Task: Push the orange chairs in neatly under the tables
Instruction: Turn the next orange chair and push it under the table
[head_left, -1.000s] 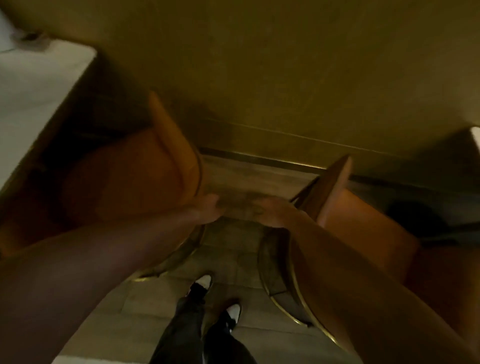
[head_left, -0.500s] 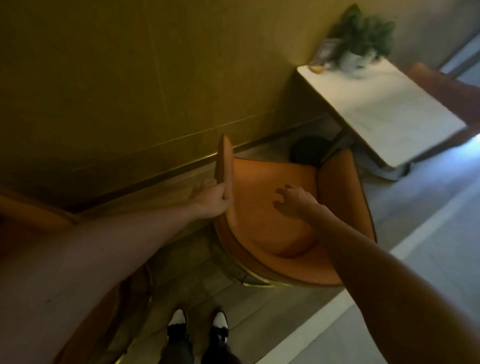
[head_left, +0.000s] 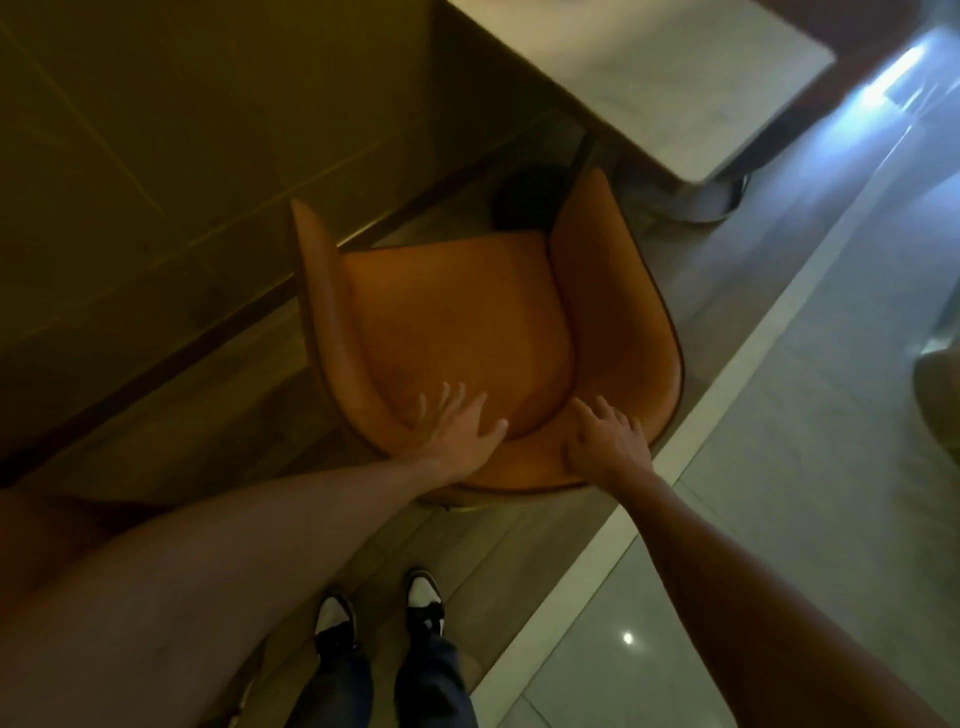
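Note:
An orange tub chair (head_left: 462, 322) stands in front of me, its open side facing a white marble-topped table (head_left: 665, 78) at the upper right. The seat sits short of the table's near edge. My left hand (head_left: 457, 428) lies with fingers spread on the curved backrest, left of its middle. My right hand (head_left: 608, 441) rests with straight fingers on the backrest's right part. Neither hand is curled round the rim.
A dark olive wall (head_left: 182, 130) runs along the left, close to the chair's left arm. The table's round metal base (head_left: 701, 200) stands just beyond the chair's right arm. Part of another orange chair (head_left: 47, 535) shows at lower left. Pale tiled floor (head_left: 805, 467) spreads to the right.
The view turned from between two chairs to the right-hand chair. My left hand left the chair's left arm, my right came off the seat, and both now lie on the backrest.

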